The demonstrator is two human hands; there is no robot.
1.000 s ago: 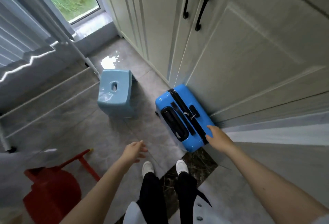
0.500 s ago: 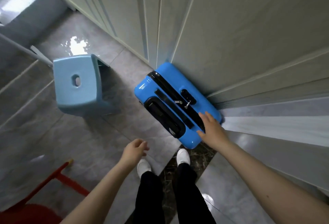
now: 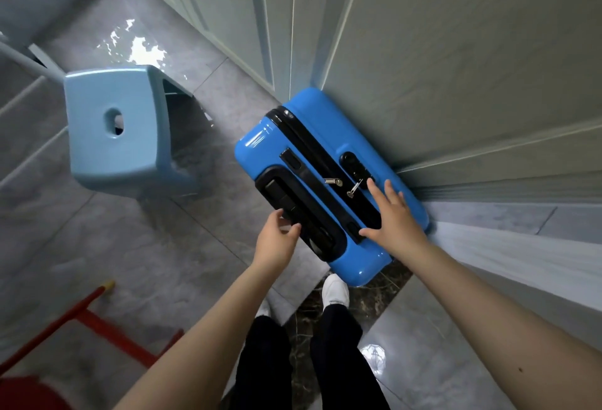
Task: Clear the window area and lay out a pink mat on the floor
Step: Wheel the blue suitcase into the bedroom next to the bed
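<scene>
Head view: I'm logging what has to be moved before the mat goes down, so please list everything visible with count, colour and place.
suitcase: one, bright blue with black trim, upright against the cabinets
stool: one, pale blue, on the floor left of the suitcase
chair: one, red, bottom left, partly cut off
cabinets: pale grey-green panelled doors, upper right
floor: grey glossy tiles, dark marble strip underfoot
shoes: two, white
trousers: black
hands: left pinching the black pull handle; right flat on the suitcase top
</scene>
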